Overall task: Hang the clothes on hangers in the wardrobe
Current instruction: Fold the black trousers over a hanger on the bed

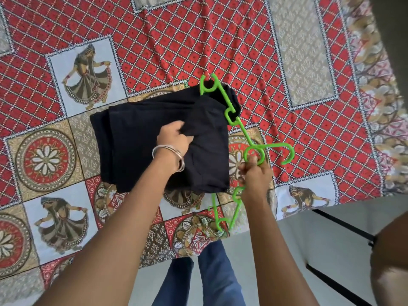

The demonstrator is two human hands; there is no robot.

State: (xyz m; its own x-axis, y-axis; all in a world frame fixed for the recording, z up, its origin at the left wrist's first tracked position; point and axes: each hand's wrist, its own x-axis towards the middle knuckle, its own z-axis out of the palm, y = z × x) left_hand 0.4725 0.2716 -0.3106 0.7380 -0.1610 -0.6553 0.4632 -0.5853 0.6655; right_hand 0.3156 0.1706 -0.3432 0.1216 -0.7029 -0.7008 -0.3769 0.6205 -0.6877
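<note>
Head view: left hand [174, 138] bunches the folded black garment [136, 138]; at its 4 o'clock, right hand [254, 171] fingers clamp the green hanger [242, 131].

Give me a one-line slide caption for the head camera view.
Left hand grips a folded black garment on a patterned bedspread while the right hand holds a green hanger.

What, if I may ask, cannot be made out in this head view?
- Black garment: type unknown, folded.
- Green hanger: middle hidden by right hand; whether it passes inside the cloth is unclear.
- Left hand fingertips: buried in cloth.
- Wardrobe: outside the frame.
</note>
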